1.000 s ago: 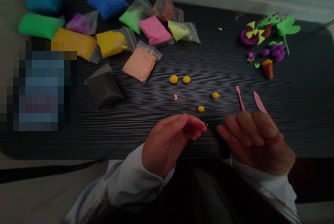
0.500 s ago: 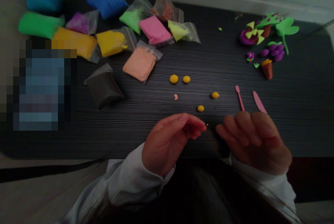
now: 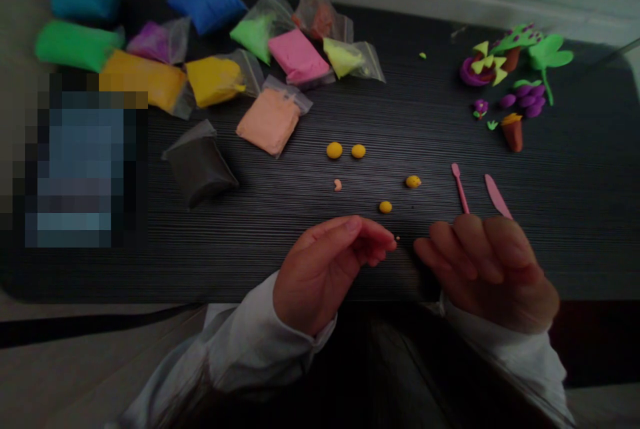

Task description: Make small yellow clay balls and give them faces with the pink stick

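Observation:
My left hand [image 3: 323,265] is raised over the front part of the dark table, fingers stretched to the right and slightly bent, thumb along the top. I see nothing held in it. A tiny pale crumb [image 3: 398,238] lies by its fingertips. To the right, my right hand [image 3: 483,272] has its fingers loosely curled and slightly apart, with nothing visible in them. Beyond the hands lie a plain yellow clay ball [image 3: 385,207] and a yellow ball with small dots and a pale tip [image 3: 413,181]. Two more yellow balls [image 3: 335,150] sit farther back, above a curved peach clay piece [image 3: 338,185].
A pink clay tool [image 3: 460,187] and a pink plastic knife [image 3: 498,196] lie beyond my right hand. Clay models, including purple grapes [image 3: 527,101] and a brown pot [image 3: 512,134], stand back right. Bags of coloured clay, one peach [image 3: 270,121], one black [image 3: 200,165], fill the left.

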Available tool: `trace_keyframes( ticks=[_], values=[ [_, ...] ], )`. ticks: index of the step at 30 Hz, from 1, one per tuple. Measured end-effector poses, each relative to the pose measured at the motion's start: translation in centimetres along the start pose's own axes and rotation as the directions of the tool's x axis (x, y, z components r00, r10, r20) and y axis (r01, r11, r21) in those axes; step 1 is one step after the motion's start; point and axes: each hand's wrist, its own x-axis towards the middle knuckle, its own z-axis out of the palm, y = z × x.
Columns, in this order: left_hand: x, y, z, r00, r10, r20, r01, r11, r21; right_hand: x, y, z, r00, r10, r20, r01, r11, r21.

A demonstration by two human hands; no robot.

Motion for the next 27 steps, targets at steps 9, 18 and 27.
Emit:
trace_keyframes(
  ticks=[9,18,27],
  values=[
    [0.03,0.05,0.00,1.000,-0.012,0.000,0.012,1.000,0.000,-0.02,0.07,0.04,1.000,-0.004,-0.014,0.003,1.000,-0.021],
    [0.06,0.16,0.09,0.999,-0.028,-0.027,0.028,1.000,0.001,0.18,-0.13,0.15,1.000,0.000,-0.029,0.000,1.000,-0.030],
    [0.00,0.08,0.08,0.999,-0.034,-0.025,0.033,0.999,-0.008,0.32,-0.06,0.34,1.000,0.003,-0.027,-0.004,0.999,-0.032]
  ],
)
